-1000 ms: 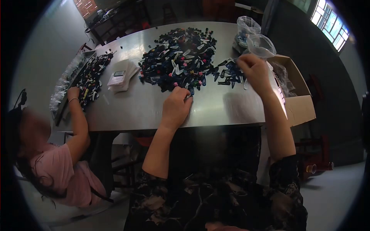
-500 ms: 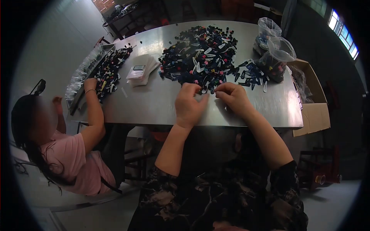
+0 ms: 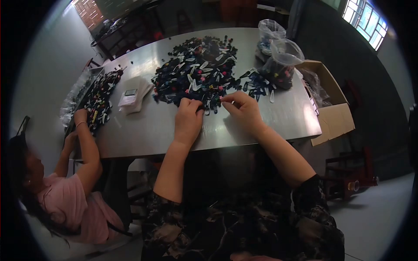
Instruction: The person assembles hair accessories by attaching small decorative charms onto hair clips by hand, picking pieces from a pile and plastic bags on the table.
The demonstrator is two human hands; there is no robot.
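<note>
A large heap of small hair clips (image 3: 191,69), mostly dark with white, pink and yellow ones among them, lies on the metal table. My left hand (image 3: 188,122) rests at the heap's near edge, its fingers curled together; whatever they hold is hidden. Just to the right, my right hand (image 3: 244,111) has thumb and forefinger pinched at a small hair clip with a pinkish part, at the heap's front edge. Between the two hands a few dark snap clips (image 3: 212,107) lie on the table. A smaller group of dark clips (image 3: 257,82) spreads behind my right hand.
Clear plastic bags of clips (image 3: 282,65) stand at the right, near an open cardboard box (image 3: 333,117). Left of the heap sits a stack of clear packets (image 3: 133,98). A co-worker in a pink shirt (image 3: 65,204) handles another clip pile (image 3: 101,98) beside a tray.
The view has shifted, so the table appears further left. My left hand has drawn away from my right, widening the gap between them. The co-worker's second hand has come down to the tray.
</note>
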